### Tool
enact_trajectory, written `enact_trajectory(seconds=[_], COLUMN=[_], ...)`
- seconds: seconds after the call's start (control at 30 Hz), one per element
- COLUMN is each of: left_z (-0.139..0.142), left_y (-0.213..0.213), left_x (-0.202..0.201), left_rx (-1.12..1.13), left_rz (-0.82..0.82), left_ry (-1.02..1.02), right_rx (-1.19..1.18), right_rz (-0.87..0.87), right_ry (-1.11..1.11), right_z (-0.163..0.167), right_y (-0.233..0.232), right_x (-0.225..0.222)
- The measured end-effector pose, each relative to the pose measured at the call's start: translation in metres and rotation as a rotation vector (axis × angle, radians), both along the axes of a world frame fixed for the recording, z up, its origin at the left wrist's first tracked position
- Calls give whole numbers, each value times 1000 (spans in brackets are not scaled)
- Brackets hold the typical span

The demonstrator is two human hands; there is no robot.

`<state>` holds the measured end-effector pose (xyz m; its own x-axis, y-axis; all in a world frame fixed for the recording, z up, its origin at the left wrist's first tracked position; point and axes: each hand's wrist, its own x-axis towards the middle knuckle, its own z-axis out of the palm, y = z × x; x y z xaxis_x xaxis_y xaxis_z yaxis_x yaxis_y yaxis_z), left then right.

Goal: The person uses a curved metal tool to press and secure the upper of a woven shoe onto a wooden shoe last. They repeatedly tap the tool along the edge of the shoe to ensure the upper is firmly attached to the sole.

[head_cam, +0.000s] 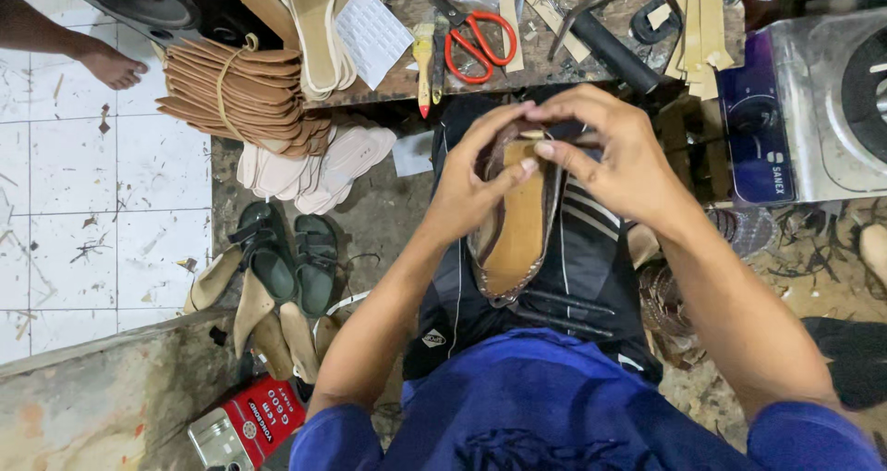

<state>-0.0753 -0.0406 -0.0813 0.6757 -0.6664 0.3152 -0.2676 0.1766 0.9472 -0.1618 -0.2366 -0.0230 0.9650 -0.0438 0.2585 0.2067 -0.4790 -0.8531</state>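
Tan leather lines the shoe that lies lengthwise on the person's lap, toe end far, heel end near, over dark trousers with pale stripes. Both hands meet at its far end. The left hand cups the left rim, fingers curled over the edge and the thumb pressed down onto the insole. The right hand arches over the toe from the right, fingertips pinching the dark upper where it folds toward the insole.

Each grip is closed on the shoe: the left one is a firm clamp around the side, the right a narrow pinch of fingertips on the upper's edge, with almost no gap showing.

To do this well, I judge that the left thumb should keep the insole flat and steady while the right fingers draw the upper evenly over the rim, working in small bites so that no pleat bunches at the toe. Keeping the shoe braced against the thigh would stop it twisting.

Beyond the knees a wooden surface carries red scissors, a hammer, a brush and cut strips. On the far left sits a tied stack of soles, with pale insoles below it. Green sandals stand on the floor near left, and a red tin lies nearest.
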Motion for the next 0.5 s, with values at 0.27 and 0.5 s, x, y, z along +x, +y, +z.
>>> enact_trajectory(seconds=[0.27,0.5], left_z=[-38,-54], left_y=[-8,-28], left_x=[26,38], left_rx=[-9,-18], left_rz=[-25,-12], left_ry=[398,198], right_rx=[395,314], right_rz=[146,329], right_ry=[547,781], right_z=[-38,-42], right_y=[-36,-71], right_x=[49,101])
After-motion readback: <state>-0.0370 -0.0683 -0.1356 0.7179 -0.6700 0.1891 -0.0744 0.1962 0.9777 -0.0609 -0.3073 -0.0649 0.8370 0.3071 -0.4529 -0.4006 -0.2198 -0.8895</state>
